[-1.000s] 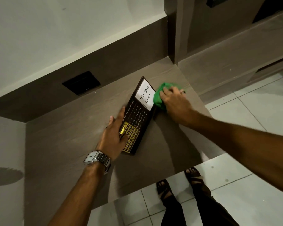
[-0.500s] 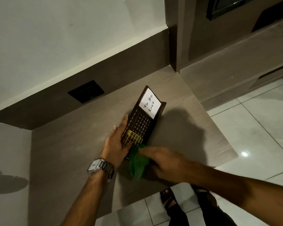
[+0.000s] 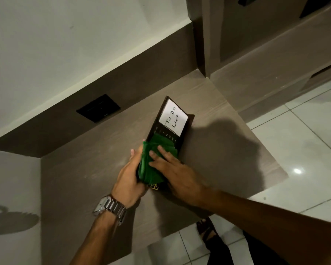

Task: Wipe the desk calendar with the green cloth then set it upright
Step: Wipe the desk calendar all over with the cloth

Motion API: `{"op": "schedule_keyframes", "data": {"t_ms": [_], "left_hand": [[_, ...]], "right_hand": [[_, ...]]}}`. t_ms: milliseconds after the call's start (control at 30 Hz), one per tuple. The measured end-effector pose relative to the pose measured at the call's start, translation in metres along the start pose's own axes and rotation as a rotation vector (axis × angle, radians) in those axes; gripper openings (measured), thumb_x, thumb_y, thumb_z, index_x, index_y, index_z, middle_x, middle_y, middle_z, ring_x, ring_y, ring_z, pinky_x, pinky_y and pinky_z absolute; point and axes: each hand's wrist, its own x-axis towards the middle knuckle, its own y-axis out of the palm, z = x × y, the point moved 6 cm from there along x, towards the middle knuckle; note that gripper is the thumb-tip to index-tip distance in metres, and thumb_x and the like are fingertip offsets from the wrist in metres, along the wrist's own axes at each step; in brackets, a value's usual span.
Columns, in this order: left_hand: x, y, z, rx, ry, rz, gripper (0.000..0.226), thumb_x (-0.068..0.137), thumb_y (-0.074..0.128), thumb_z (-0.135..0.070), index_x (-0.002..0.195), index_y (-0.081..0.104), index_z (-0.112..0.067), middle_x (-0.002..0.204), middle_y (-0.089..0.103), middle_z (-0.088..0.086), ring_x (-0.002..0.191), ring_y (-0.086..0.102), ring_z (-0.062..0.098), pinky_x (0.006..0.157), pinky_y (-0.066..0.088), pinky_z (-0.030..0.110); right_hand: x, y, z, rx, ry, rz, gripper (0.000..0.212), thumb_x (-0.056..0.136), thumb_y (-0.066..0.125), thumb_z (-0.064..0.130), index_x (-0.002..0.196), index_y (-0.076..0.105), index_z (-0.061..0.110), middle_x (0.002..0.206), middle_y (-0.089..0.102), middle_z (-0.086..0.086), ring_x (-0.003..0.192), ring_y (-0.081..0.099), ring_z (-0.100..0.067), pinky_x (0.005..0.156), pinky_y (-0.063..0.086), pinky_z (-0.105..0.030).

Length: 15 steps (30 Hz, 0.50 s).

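Desk calendar point(image 3: 169, 129) flat on the brown desk point(image 3: 80, 175), face up, far end angled toward the black wall socket point(image 3: 98, 107) and the corner of the wall. White "To Do List" note point(image 3: 172, 117) at the calendar's far end, uncovered. Green cloth point(image 3: 153, 163) bunched over the calendar's near half, hiding most of the date grid; only a sliver of yellow print peeking out at the near edge.

Right hand point(image 3: 177, 175) pressed down on the cloth, fingers point(image 3: 161, 150) spread flat and pointing toward the note, no fist, no pinch: probably to spread pressure and drag the cloth along the face. Left hand point(image 3: 129, 176), metal wristwatch point(image 3: 111, 208) at its wrist, cupped against the calendar's left long edge, fingers curled along that side, bracing rather than lifting, likely to stop the calendar sliding under the wipe.

Judged mid-wipe; note end not yet under the cloth, calendar not yet set upright.
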Motion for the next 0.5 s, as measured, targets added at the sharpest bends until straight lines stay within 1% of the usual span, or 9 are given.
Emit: {"op": "schedule_keyframes", "data": {"t_ms": [67,167,200,300,367,400,433,467,500], "left_hand": [[0.0,-0.006,0.003,-0.005,-0.046,-0.014,0.108,0.079,0.064,0.01,0.146,0.001,-0.047,0.162,0.013,0.009,0.146,0.02,0.04,0.106,0.043,0.056],[0.002,-0.004,0.001,0.022,-0.066,0.007,0.11,0.082,0.061,0.009,0.147,-0.004,-0.051,0.164,0.009,0.007,0.147,0.019,0.039,0.099,0.049,0.056],[0.003,-0.003,0.003,0.004,-0.073,0.017,0.109,0.082,0.06,0.008,0.147,-0.005,-0.051,0.164,0.009,0.006,0.147,0.019,0.039,0.097,0.05,0.057],[0.002,-0.003,0.005,0.007,-0.035,0.045,0.108,0.083,0.063,0.005,0.147,-0.007,-0.048,0.162,0.019,0.01,0.14,0.03,0.049,0.097,0.047,0.064],[0.003,-0.003,0.008,0.023,-0.02,0.067,0.107,0.082,0.065,0.005,0.146,-0.005,-0.046,0.16,0.023,0.009,0.135,0.041,0.046,0.096,0.05,0.058],[0.005,-0.003,0.008,0.018,-0.023,0.063,0.108,0.081,0.064,0.007,0.146,-0.003,-0.048,0.158,0.027,0.007,0.123,0.054,0.042,0.087,0.058,0.049],[0.006,-0.003,0.009,-0.002,-0.03,0.057,0.109,0.08,0.063,0.01,0.145,0.0,-0.051,0.153,0.033,0.004,0.104,0.065,0.032,0.072,0.062,0.039],[0.007,-0.003,0.01,-0.042,-0.041,0.053,0.109,0.079,0.062,0.011,0.145,0.004,-0.053,0.146,0.036,-0.002,0.088,0.067,0.024,0.059,0.062,0.032],[0.008,-0.003,0.011,-0.084,-0.051,0.044,0.109,0.079,0.062,0.013,0.145,0.006,-0.054,0.141,0.038,-0.006,0.079,0.066,0.019,0.052,0.059,0.028]], "right_hand": [[0.006,0.002,-0.013,-0.163,-0.035,0.031,0.09,0.075,0.061,-0.01,0.151,0.02,0.013,0.16,0.017,-0.005,0.147,0.004,-0.027,0.113,0.029,-0.049],[0.008,-0.012,-0.041,-0.182,0.195,-0.029,0.102,0.072,0.065,-0.01,0.152,0.008,0.016,0.16,0.003,-0.007,0.147,-0.001,-0.031,0.111,0.031,-0.055],[0.004,-0.009,-0.038,-0.198,0.198,-0.025,0.101,0.072,0.064,-0.007,0.152,0.008,0.016,0.16,0.003,-0.008,0.147,0.0,-0.03,0.111,0.031,-0.054],[-0.014,0.018,0.0,-0.282,-0.108,0.097,0.091,0.073,0.056,0.003,0.151,0.011,0.014,0.16,0.01,-0.007,0.146,0.007,-0.031,0.102,0.039,-0.04],[-0.015,0.017,0.008,-0.228,-0.224,0.14,0.089,0.076,0.06,0.001,0.152,0.014,0.012,0.161,0.014,-0.008,0.147,0.006,-0.028,0.106,0.034,-0.04],[-0.006,0.008,0.001,-0.21,-0.188,0.115,0.09,0.074,0.064,-0.005,0.151,0.019,0.009,0.159,0.018,-0.012,0.146,0.008,-0.027,0.107,0.034,-0.041],[0.004,-0.005,-0.011,-0.198,-0.087,0.064,0.092,0.07,0.066,-0.01,0.15,0.023,0.007,0.158,0.022,-0.016,0.144,0.009,-0.027,0.105,0.037,-0.042],[0.014,-0.02,-0.024,-0.185,0.033,0.02,0.093,0.069,0.066,-0.011,0.15,0.023,0.006,0.158,0.02,-0.017,0.144,0.009,-0.028,0.104,0.041,-0.043],[0.021,-0.03,-0.032,-0.173,0.133,0.005,0.092,0.072,0.065,-0.009,0.151,0.021,0.007,0.159,0.017,-0.016,0.145,0.006,-0.029,0.105,0.04,-0.044]]}}
